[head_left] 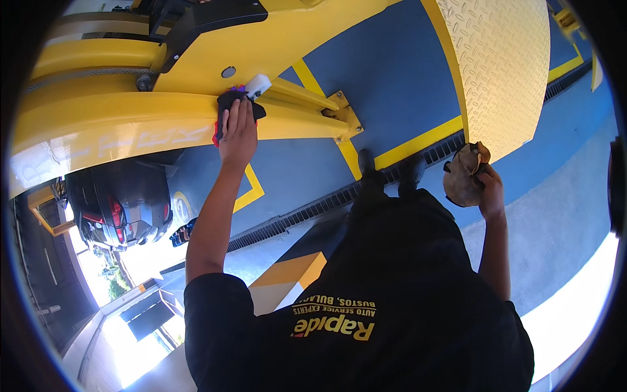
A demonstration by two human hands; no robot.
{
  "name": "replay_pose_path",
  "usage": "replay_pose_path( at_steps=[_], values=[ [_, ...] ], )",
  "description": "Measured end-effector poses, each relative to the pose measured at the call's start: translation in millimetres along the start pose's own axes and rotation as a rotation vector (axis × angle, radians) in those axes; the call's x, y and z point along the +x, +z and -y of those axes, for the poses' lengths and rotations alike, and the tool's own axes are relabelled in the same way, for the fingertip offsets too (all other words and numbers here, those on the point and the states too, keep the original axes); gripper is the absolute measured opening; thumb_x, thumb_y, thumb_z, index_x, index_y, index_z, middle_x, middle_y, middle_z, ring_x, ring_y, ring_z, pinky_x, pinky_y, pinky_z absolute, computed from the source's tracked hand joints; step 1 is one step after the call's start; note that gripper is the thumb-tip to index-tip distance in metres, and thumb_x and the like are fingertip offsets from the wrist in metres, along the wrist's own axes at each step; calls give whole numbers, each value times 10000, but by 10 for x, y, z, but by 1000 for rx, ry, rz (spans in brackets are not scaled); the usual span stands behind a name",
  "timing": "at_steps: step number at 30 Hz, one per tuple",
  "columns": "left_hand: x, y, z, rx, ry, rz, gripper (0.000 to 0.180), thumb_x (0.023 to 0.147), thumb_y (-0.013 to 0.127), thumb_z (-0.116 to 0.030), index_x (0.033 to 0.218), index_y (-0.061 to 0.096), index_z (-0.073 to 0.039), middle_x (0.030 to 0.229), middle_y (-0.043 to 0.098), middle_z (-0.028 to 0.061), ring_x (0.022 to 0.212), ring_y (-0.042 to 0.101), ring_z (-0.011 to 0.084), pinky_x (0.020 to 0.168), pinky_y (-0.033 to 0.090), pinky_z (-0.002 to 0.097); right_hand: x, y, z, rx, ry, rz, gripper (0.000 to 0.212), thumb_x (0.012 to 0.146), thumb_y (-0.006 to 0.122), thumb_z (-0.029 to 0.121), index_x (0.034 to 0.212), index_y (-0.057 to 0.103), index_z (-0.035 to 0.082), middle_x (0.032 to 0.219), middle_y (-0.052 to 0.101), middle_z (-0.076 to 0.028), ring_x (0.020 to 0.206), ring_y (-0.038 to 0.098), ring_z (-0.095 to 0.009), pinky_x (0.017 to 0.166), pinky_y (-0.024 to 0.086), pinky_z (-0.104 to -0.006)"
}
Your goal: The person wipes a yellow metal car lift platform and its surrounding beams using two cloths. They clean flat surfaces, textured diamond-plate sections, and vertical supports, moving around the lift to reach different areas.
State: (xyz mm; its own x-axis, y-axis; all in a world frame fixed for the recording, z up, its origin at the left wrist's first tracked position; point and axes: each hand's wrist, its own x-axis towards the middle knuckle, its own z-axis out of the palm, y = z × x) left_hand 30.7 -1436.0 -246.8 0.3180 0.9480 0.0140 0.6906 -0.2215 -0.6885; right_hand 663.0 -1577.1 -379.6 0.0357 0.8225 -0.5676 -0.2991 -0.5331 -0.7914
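Observation:
My left hand point(239, 134) lies over a bunched black cloth point(228, 103) with red and purple showing at its edges, held against the yellow post point(176, 111) of a vehicle lift. A white block-shaped piece point(258, 85) sticks out just beyond the fingertips; whether it belongs to the bundle I cannot tell. At the right, my right hand point(491, 189) grips a crumpled grey-brown rag point(464, 176), fingers curled round its outer side. That rag is close to the lower end of a yellow diamond-plate ramp point(499, 72).
The post's bolted base plate point(346, 117) stands on the blue floor. A drain grate point(281, 223) crosses the floor by my shoes. A dark car point(121, 199) is at the left, and a yellow-and-white block point(287, 277) is beside my body. A black bracket point(212, 26) juts from the lift.

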Motion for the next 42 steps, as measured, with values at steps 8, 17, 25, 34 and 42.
replay_pose_path(
  at_steps=[8,17,25,34,42],
  values=[
    [-329,707,6,182,280,-212,603,1038,513,-242,1638,482,-281,1750,328,-175,1625,254,99,1336,17,424,85,463,0,-66,29,2,423,978,515,46,1367,651,-49,1268,695,-114,1166,665,-201,1051,527,-346],
    [-329,2102,-928,-388,608,1,481,1050,509,-173,1523,554,-95,1703,392,-25,1647,223,146,1250,416,323,-208,1373,268,-168,85,-33,479,933,492,53,1371,646,-64,1233,701,-132,1126,677,-213,1041,527,-339],
    [-215,1832,-1465,-719,405,73,127,911,620,-109,931,746,-115,1042,751,-13,1199,632,199,987,524,368,-308,1710,1109,-509,-227,52,382,977,501,47,1301,663,-76,1234,692,-137,1147,668,-207,1015,533,-331],
    [-493,1265,-2162,-2512,-2089,-873,218,963,458,-40,965,676,-48,881,708,111,812,726,278,772,644,435,1085,2220,2890,-623,-666,166,368,1018,539,40,1359,656,-31,1303,669,-120,1232,644,-212,1083,520,-344],
    [-788,839,-1926,-2605,-2211,-2076,194,1012,474,-136,1048,642,-46,920,718,0,749,693,113,656,563,247,1901,3722,3074,-1219,-1467,590,287,999,630,161,1268,634,58,1362,583,-161,1271,577,-334,1106,440,-420]
  ],
)
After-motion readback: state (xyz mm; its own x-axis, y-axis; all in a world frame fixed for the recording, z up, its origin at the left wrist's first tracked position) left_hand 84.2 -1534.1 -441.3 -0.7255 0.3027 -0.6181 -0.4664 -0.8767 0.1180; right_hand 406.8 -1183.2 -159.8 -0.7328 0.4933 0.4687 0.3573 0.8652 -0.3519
